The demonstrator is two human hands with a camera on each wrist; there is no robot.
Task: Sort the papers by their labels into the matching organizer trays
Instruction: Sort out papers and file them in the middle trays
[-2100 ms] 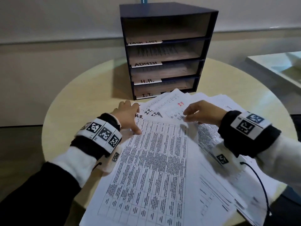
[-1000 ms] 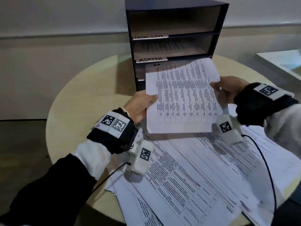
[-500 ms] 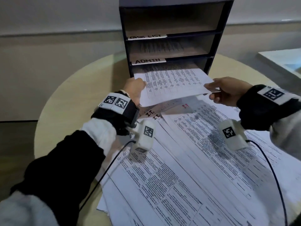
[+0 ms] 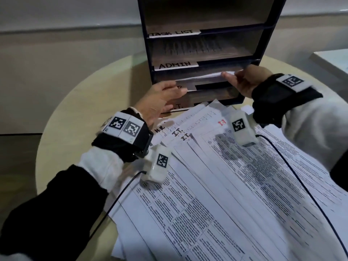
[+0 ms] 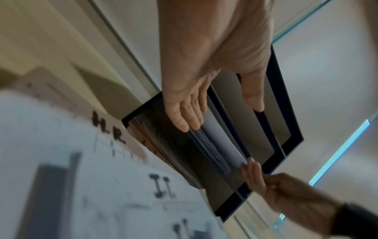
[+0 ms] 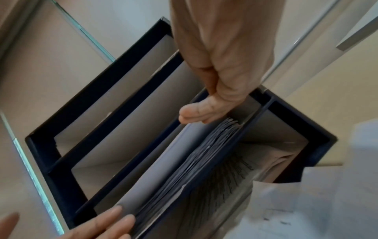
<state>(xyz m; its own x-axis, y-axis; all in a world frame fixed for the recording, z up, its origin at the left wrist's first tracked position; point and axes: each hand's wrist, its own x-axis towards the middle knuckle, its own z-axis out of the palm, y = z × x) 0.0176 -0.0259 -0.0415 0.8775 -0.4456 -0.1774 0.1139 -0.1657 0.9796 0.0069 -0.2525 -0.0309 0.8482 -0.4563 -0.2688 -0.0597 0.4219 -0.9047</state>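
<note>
A dark four-tray organizer (image 4: 267, 34) stands at the back of the round table, labelled TASK LIST, ADMIN, a half-hidden third label and I.T. A printed sheet (image 4: 203, 78) lies almost fully inside the third tray, on other papers (image 6: 194, 169). My left hand (image 4: 175, 91) presses straight fingers (image 5: 184, 122) against the sheet's left front edge. My right hand (image 4: 231, 78) touches its right front edge with straight fingers (image 5: 252, 169). A spread pile of papers (image 4: 226, 185) marked H.R. (image 4: 160, 129) and I.T. (image 4: 178, 131) lies in front of the organizer.
The pile covers most of the near table (image 4: 84, 119) and overhangs its front edge. Wrist camera cables (image 4: 301, 176) trail over the papers. A white ledge (image 4: 331, 59) sits at the far right, and a wall runs close behind the organizer.
Both hands lifted the sheet off the pile, carried it to the organizer and slid it into the third tray. The pinch grips gave way to fingers pushing its front edge.
</note>
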